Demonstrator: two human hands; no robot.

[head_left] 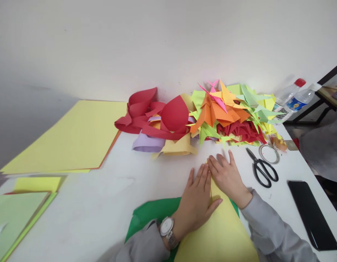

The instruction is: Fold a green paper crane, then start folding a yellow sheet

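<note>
A sheet of yellow paper (221, 233) lies before me, folded to a point at its far end. My left hand (197, 198) rests flat across its left side with fingers stretched, a watch (167, 227) on the wrist. At the far tip, my right hand (227, 178) presses on the paper with its fingertips close to those of the left, one finger raised apart. The folded tip is partly hidden beneath the fingers. Under the yellow paper sits a green sheet (154, 209), mostly covered by my arm and the paper.
Behind are red paper hats (175, 114) and a heap of folded paper shapes (223, 112). On the right lie scissors (262, 169), a tape roll (269, 154), a black phone (312, 214) and bottles (297, 102). Yellow sheets (75, 138) and green sheets (15, 218) lie left.
</note>
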